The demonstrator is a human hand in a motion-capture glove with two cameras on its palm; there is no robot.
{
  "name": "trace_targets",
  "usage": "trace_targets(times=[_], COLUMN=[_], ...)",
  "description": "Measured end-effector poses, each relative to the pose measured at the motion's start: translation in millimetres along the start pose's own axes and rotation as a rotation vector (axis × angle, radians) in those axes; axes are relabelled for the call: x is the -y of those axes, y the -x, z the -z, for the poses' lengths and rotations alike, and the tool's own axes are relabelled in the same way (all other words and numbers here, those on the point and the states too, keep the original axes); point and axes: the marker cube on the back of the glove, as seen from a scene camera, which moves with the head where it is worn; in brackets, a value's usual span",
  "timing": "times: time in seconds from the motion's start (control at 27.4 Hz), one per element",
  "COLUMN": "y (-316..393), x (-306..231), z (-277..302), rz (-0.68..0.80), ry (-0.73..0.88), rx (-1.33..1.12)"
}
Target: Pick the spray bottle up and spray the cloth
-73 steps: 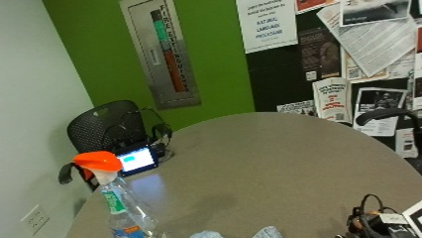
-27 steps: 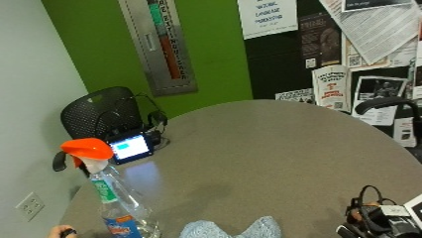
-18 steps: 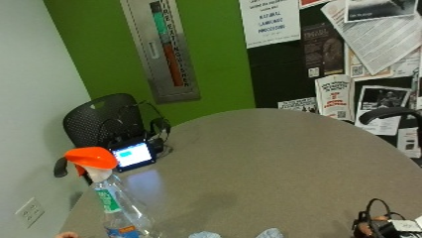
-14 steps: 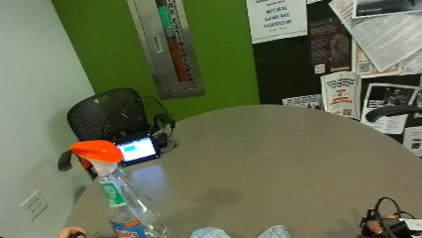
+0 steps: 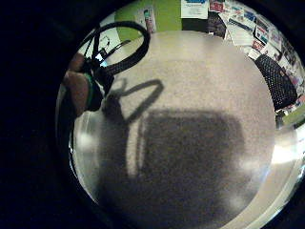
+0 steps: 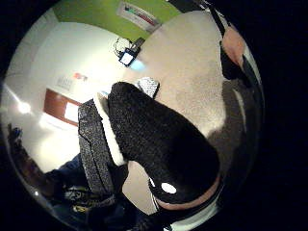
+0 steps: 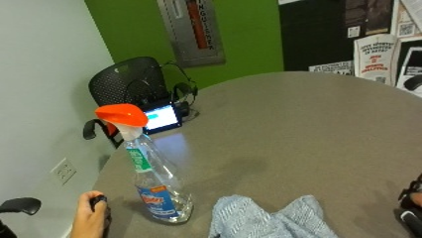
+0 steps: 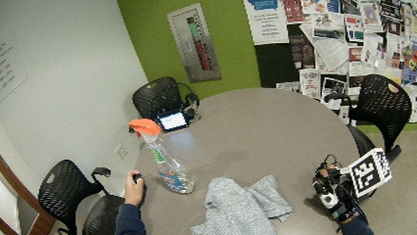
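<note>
Change is slight: the spray bottle (image 7: 148,168) stands upright near the edge of the table (image 7: 296,124), orange trigger head on top, just as it did a moment ago; only the outside view has shifted, so the bottle itself has not moved; nobody touches it. The cloth (image 7: 270,218) lies crumpled just beside the bottle, apart from it, where it lay before. The bare left hand (image 7: 89,218) rests at the table edge on the bottle's other side, curled round a small dark thing. The gloved right hand (image 8: 334,196) hangs over the table well apart from the bottle, beyond the cloth; both palm views show only bare tabletop under it, so it holds nothing; whether it is spread or curled I cannot tell. Judged from this, the pick-up has not begun; the reach across the cloth to the bottle comes first. Beyond the bottle a small lit screen (image 7: 161,118) stands on the table.
</note>
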Motion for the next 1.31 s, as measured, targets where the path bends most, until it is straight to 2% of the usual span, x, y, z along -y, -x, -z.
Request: trace_targets(times=[0.26, 0.55, 0.84, 1.06, 1.13, 1.31], y=[-23.7, -53.4, -59.0, 10.2, 13.7, -1.4], x=[-46.6, -113.9, -117.8, -99.1, -102.2, -112.8], z=[-12.1, -23.9, -43.7, -66.7, -77.7, -102.8], rz=[-0.02, -0.209, -0.192, 0.024, 0.012, -0.102], ry=[0.027, 0.047, 0.043, 0.02, 0.052, 0.157], rx=[-0.015, 0.013, 0.115, 0.586, 0.566, 0.319])
